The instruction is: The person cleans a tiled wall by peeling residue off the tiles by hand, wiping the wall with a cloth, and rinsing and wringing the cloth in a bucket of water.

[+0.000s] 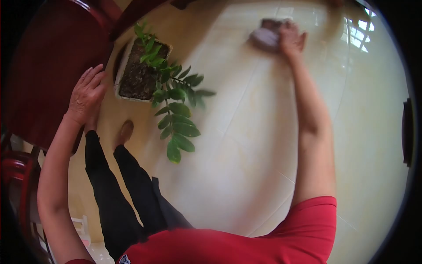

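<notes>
My right hand (292, 39) reaches far out at the top of the view, holding what looks like a bunched grey-brown cloth (266, 38) against glossy cream tiles (246, 105). Both hand and cloth are smeared by motion, and part of the cloth is hidden by my fingers. On the left, my left hand (88, 90) has its fingers stretched out and grips nothing. It lies over the edge of a dark red wooden piece of furniture (52, 75); whether it touches the wood I cannot tell.
Between my arms stands a rectangular planter (118, 90) with soil. Its leafy green plant (178, 119) leans out over the tiles. My feet are beside the planter. A red chair-like frame (17, 169) is at lower left, and a dark object (407, 132) sits at the right edge.
</notes>
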Available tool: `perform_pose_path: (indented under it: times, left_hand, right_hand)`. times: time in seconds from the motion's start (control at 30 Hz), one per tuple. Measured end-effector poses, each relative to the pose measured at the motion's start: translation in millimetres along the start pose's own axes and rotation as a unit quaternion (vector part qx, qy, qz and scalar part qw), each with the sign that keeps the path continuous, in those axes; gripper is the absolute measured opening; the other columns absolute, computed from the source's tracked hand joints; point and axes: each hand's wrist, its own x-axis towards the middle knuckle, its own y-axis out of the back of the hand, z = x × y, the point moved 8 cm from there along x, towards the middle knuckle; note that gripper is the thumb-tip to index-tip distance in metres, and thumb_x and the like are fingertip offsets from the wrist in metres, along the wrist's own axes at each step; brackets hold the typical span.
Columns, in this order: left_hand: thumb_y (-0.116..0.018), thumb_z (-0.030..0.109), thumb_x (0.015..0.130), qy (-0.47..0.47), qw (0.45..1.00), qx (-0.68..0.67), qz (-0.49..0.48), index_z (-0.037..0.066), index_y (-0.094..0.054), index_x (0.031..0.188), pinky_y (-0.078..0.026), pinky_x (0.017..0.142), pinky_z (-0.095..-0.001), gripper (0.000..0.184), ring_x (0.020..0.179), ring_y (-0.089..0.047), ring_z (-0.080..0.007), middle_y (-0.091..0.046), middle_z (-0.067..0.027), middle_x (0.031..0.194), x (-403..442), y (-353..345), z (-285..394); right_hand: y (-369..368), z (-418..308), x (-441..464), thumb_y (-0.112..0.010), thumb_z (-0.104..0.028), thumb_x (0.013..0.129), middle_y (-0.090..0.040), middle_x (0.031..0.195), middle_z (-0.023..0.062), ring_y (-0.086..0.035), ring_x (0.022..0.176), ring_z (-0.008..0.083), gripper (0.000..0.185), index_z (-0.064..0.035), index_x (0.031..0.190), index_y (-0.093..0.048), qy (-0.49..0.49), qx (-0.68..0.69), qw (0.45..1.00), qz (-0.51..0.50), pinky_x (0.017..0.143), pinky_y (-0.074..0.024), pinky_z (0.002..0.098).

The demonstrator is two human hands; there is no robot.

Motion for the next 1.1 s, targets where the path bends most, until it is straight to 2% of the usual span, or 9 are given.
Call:
perform_pose_path:
  times: [0.1,0.2,0.33,0.47,0.53,0.6,0.7,0.87,1.1]
  left_hand:
    - [-0.057,0.005,0.071,-0.002,1.000,0.010,-0.013,0.007,-0.060,0.083,-0.034,0.102,-0.0405,0.012,0.121,-0.042,-0.0256,-0.055,-0.0087,0.112,8.7,-14.4,0.9]
    - [-0.058,0.006,0.070,0.013,0.998,0.055,-0.029,0.007,-0.060,0.083,-0.033,0.103,-0.0403,0.013,0.121,-0.042,-0.0250,-0.054,-0.0076,0.114,7.5,-25.4,-1.9]
    - [-0.058,0.004,0.070,-0.004,0.998,0.069,-0.007,0.007,-0.060,0.084,-0.033,0.103,-0.0398,0.014,0.120,-0.042,-0.0249,-0.052,-0.0070,0.119,4.0,-32.4,-4.7]
    - [-0.057,0.004,0.072,-0.015,0.997,0.074,-0.011,0.006,-0.060,0.089,-0.033,0.103,-0.0393,0.017,0.121,-0.041,-0.0243,-0.050,-0.0073,0.122,3.8,-36.9,-3.5]
    - [-0.056,0.003,0.073,-0.009,0.997,0.080,-0.006,0.005,-0.060,0.091,-0.032,0.103,-0.0390,0.019,0.122,-0.041,-0.0238,-0.050,-0.0075,0.123,2.3,-31.7,-5.8]
    - [-0.056,0.003,0.073,-0.005,0.997,0.078,-0.006,0.006,-0.060,0.092,-0.031,0.104,-0.0380,0.020,0.123,-0.040,-0.0229,-0.049,-0.0073,0.124,-0.7,-34.1,-8.7]
    - [-0.055,0.004,0.073,0.004,0.998,0.068,-0.005,0.006,-0.060,0.095,-0.030,0.105,-0.0367,0.022,0.124,-0.038,-0.0215,-0.048,-0.0065,0.126,-3.1,-34.6,-11.0]
    - [-0.053,0.007,0.073,0.017,0.998,0.056,-0.010,0.007,-0.060,0.097,-0.028,0.107,-0.0348,0.025,0.126,-0.036,-0.0194,-0.046,-0.0047,0.128,-2.0,-38.5,-17.4]
    - [-0.053,0.006,0.072,0.012,0.999,0.039,-0.013,0.008,-0.059,0.101,-0.029,0.106,-0.0344,0.029,0.127,-0.035,-0.0189,-0.044,-0.0039,0.130,-4.6,-40.1,-18.9]
  right_hand:
    - [20.8,63.7,34.9,-0.036,-0.026,0.090,-0.040,0.138,0.0015,-0.035,0.128,0.0239,0.038,-0.0254,0.127,-0.045,-0.068,-0.001,0.988,0.136,0.102,-0.0283,0.0505]
    - [-11.4,38.2,45.1,-0.038,-0.032,0.090,-0.051,0.127,0.0024,-0.038,0.125,0.0239,0.038,-0.0266,0.125,-0.049,0.024,-0.061,0.998,-0.010,0.099,-0.0323,0.0434]
    - [13.2,-43.7,27.9,-0.038,-0.047,0.085,-0.053,0.122,0.0151,-0.040,0.120,0.0283,0.047,-0.0141,0.099,-0.069,0.023,0.001,0.995,-0.101,0.105,-0.0209,0.0419]
    - [-16.1,-146.9,-8.6,-0.048,-0.044,0.078,-0.055,0.116,0.0175,-0.040,0.117,0.0292,0.041,-0.0130,0.093,-0.070,0.152,0.154,0.976,-0.009,0.105,-0.0200,0.0407]
    - [-58.6,-208.3,-35.9,-0.049,-0.044,0.081,-0.064,0.096,0.0041,-0.045,0.115,0.0253,0.031,-0.0229,0.092,-0.070,0.243,0.118,0.959,0.089,0.096,-0.0345,0.0408]
    - [-56.6,-258.2,-81.0,-0.049,-0.050,0.076,-0.060,0.112,0.0067,-0.039,0.121,0.0273,0.037,-0.0241,0.089,-0.072,0.297,0.154,0.942,0.004,0.103,-0.0246,0.0437]
    - [-28.5,-293.5,-144.8,-0.052,-0.044,0.076,-0.063,0.096,-0.0051,-0.045,0.107,0.0202,0.027,-0.0251,0.082,-0.071,0.357,0.183,0.913,0.076,0.095,-0.0308,0.0378]
    - [7.7,-253.8,-165.9,-0.051,-0.031,0.080,-0.059,0.106,-0.0042,-0.045,0.108,0.0172,0.024,-0.0326,0.102,-0.063,0.369,0.283,0.882,-0.079,0.083,-0.0390,0.0357]
    - [33.0,-41.2,-77.7,-0.061,-0.024,0.076,-0.060,0.110,0.0069,-0.059,0.092,0.0255,0.032,-0.0317,0.107,-0.063,0.118,0.184,0.962,0.163,0.075,-0.0458,0.0399]
